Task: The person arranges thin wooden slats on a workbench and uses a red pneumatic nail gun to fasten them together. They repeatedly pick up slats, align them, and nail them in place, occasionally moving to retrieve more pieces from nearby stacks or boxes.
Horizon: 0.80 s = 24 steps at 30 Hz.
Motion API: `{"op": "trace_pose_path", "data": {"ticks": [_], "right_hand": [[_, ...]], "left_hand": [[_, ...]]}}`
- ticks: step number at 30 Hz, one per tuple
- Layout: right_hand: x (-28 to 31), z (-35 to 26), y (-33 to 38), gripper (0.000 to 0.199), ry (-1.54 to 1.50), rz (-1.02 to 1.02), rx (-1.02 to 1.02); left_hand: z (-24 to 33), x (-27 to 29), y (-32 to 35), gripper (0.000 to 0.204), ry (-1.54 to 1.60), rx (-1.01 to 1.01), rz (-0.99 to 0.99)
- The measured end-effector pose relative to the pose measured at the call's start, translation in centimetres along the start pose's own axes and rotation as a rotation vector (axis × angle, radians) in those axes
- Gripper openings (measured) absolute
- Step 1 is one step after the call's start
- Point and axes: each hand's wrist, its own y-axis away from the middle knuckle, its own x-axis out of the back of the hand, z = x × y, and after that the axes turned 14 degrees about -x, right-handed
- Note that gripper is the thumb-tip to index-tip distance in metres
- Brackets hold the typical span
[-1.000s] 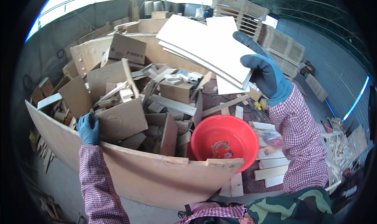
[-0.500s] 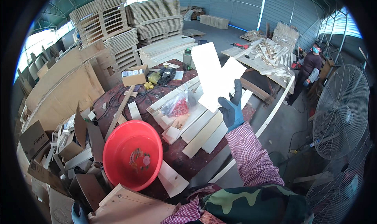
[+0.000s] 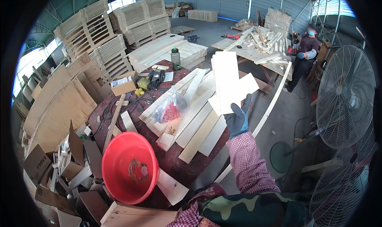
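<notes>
White flat rectangular boards (image 3: pixel 227 77): fanned in the person's right hand, raised before the body and seen against the right edge of the table; one sits askew below the rest.
Slatted pale-wood pallet stacks (image 3: pixel 139 22): standing at the far left, beyond the table.
Dark red table (image 3: pixel 171 163): now takes the middle of the view, which has swung rightward over the last second. The boards, earlier seen above the scraps, now appear on this side.
Heap of brown cardboard and pale wood scraps (image 3: pixel 80 176): has slid to the lower left of the view. As a judgement, the person's attention has left it for the boards.
Round red plastic basin (image 3: pixel 113 159): at the table's near left, between the heap and the loose boards.
Brown cardboard carton (image 3: pixel 37 166): in the heap, tilted, with bold dark characters on one face, the only clearly legible writing.
Right hand in a blue-and-grey glove (image 3: pixel 238 118): clasping the boards by their near end.
Left hand: earlier at the plywood edge, now outside the view; its state cannot be told.
Dark green bottle (image 3: pixel 175 59): at the table's far side, its pale marking too small to read.
Floral print (image 3: pixel 138 171): coloured, on the basin's floor; no lettering can be made out.
</notes>
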Motion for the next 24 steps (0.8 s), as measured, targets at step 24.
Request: {"op": "trace_pose_path", "data": {"ticks": [24], "right_hand": [[1.1, -0.2, 4.1, 0.097, -0.072, 0.028, -0.086]], "left_hand": [[-14.4, 3.0, -2.3, 0.017, -2.136, -1.279, 0.89]]}}
